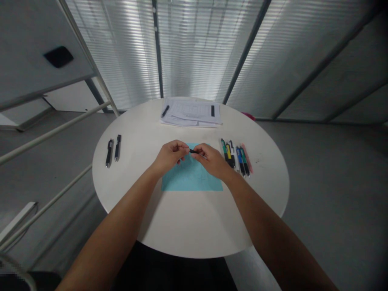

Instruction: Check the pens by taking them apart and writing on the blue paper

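Observation:
Over a blue sheet point(190, 178) on the round table, both hands meet at a short, dark, slim thing that looks like a black pen point(193, 151). My left hand point(172, 155) pinches its left end between thumb and fingers. On the other end, my right hand point(210, 157) is closed too. Fingers cover much of the pen, so I cannot tell whether it is whole or one part. To the right of my right hand lie several pens point(235, 157) with green, yellow, white and blue barrels, beside a pinkish-red strip-like item point(247, 157).
Two dark pens, one outer point(109, 153) and one inner point(117, 148), lie at the left of the white table point(194, 226). Stacked papers point(194, 112) with a black pen point(165, 111) on them are at the far edge. A white-framed board point(39, 48) stands left; blinds are behind.

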Motion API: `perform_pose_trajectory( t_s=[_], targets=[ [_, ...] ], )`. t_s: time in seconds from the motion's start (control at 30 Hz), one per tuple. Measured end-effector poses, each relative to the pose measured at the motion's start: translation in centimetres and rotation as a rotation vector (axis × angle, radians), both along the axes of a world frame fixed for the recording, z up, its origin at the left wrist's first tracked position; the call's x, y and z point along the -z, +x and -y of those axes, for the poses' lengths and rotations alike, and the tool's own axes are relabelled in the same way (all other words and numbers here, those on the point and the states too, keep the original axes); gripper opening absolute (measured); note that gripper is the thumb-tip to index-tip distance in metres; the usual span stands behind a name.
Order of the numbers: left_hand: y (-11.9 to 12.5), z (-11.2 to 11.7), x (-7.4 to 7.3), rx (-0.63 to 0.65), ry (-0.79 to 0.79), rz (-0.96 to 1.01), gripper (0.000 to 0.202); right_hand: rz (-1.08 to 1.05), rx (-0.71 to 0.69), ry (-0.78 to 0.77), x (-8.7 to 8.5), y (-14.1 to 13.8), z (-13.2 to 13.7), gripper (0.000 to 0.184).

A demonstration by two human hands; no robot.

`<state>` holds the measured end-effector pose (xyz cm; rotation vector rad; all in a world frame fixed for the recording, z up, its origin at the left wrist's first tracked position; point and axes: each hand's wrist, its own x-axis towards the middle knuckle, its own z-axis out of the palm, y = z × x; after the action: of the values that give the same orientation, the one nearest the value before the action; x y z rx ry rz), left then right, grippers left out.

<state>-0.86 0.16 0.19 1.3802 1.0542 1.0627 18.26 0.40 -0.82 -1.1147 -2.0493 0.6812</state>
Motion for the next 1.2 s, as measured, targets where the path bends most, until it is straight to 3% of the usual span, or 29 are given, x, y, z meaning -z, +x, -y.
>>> perform_pose_trajectory(
  t_s=[0.13,0.2,0.3,0.4,0.57,0.8,1.03,1.2],
  targets=[
    [-0.1,0.1,-0.1,0.019,0.022,0.016,0.035,-0.031,0.006,-0.008,0.4,0.1,-0.2,0.018],
    [-0.4,0.0,-0.1,-0.032,0.099,-0.077,0.034,-0.038,0.025,-0.015,0.4,0.2,-0.3,0.018],
    [-1.4,-0.1,0.0,-0.256,0.266,-0.453,0.028,-0.031,0.057,-0.010,0.3,0.2,-0.3,0.019],
    [-2.3,-0.3,0.4,-0.434,0.220,-0.847,0.031,-0.010,0.072,-0.002,0.1,0.3,-0.3,0.019],
    [-2.7,-0.5,1.0,-0.374,0.068,-1.108,0.042,0.027,0.073,0.034,0.0,0.1,-0.2,0.017],
    [-2.2,-0.4,1.0,-0.279,0.115,-1.212,0.035,0.057,0.066,0.048,0.0,0.0,-0.2,0.017],
    [-2.0,-0.4,1.0,-0.317,0.219,-1.230,0.038,0.071,0.056,0.051,0.4,0.1,-0.3,0.017],
    [-2.0,-0.7,1.3,-0.331,0.241,-1.204,0.028,0.082,0.046,0.048,0.3,0.1,-0.3,0.017]
  ],
)
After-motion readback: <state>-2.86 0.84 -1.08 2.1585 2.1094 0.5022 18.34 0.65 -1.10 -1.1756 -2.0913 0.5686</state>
